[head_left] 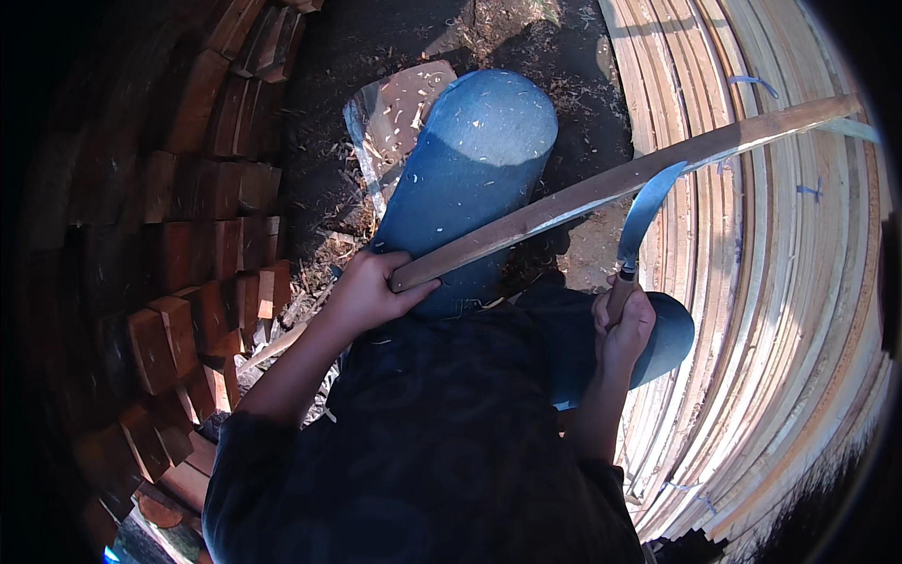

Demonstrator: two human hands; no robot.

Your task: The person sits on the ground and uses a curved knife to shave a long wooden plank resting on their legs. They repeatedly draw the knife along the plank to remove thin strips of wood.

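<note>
My left hand [371, 293] is closed round the near end of a long wooden strip [564, 202]. The strip slants up to the right, passing over my blue-trousered leg [474, 160] and then over the stacked lumber. In my right hand [624, 324] is the wooden handle of a curved-bladed knife [646, 214], held upright in a closed grip. The blade's tip reaches the lower edge of the strip about midway to its far end; whether it touches the wood I cannot tell.
On the right, long pale boards [672, 94] lie stacked, with blue ties [754, 83] on some. A wall of reddish-brown wood blocks [174, 329] rises on the left. Beyond my leg, a flat board [399, 108] lies on dark ground among wood shavings.
</note>
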